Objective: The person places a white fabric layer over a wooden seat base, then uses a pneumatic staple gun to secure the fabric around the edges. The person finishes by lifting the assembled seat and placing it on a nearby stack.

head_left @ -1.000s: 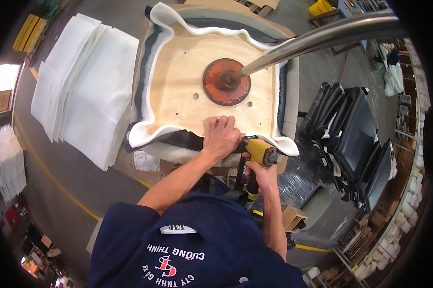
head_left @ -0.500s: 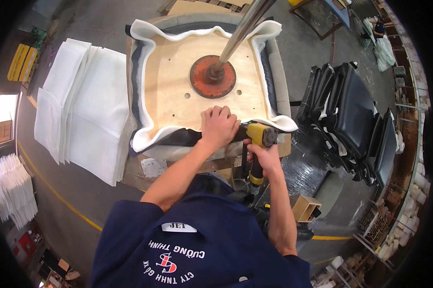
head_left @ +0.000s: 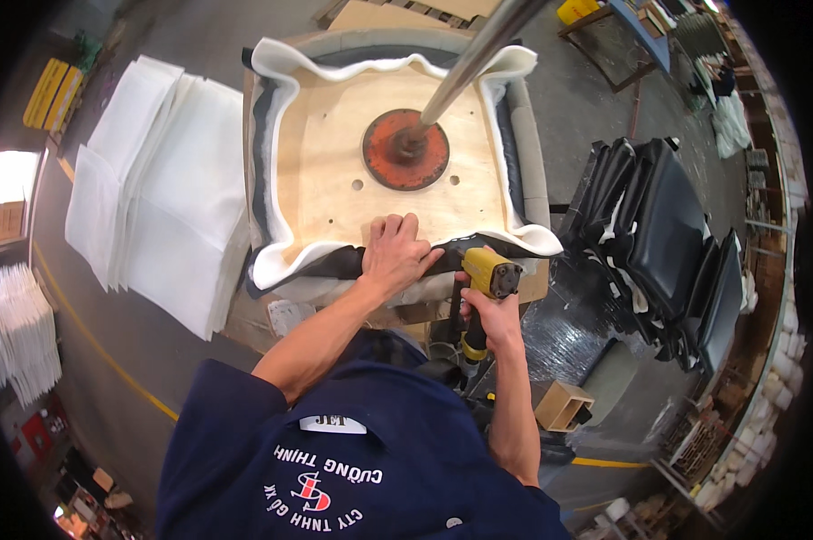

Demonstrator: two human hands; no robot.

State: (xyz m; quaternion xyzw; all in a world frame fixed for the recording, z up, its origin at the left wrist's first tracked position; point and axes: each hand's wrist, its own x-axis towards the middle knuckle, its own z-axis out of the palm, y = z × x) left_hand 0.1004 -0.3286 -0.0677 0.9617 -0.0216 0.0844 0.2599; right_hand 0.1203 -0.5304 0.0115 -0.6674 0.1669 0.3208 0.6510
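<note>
Pressing black fabric (head_left: 339, 264) under left hand (head_left: 396, 255), right hand (head_left: 486, 310) gripping yellow stapler (head_left: 489, 274) beside it

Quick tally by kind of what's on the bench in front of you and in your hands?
Plywood seat base: 1
White foam layer: 1
Black cover: 1, under the left hand
Red disc: 1
Metal pole: 1
Yellow stapler: 1, in the right hand
Total: 6

Bare plywood panel (head_left: 334, 171) open at centre frame; red disc (head_left: 406, 149) and slanting steel pole (head_left: 478, 56) obstruct upper centre.
</note>
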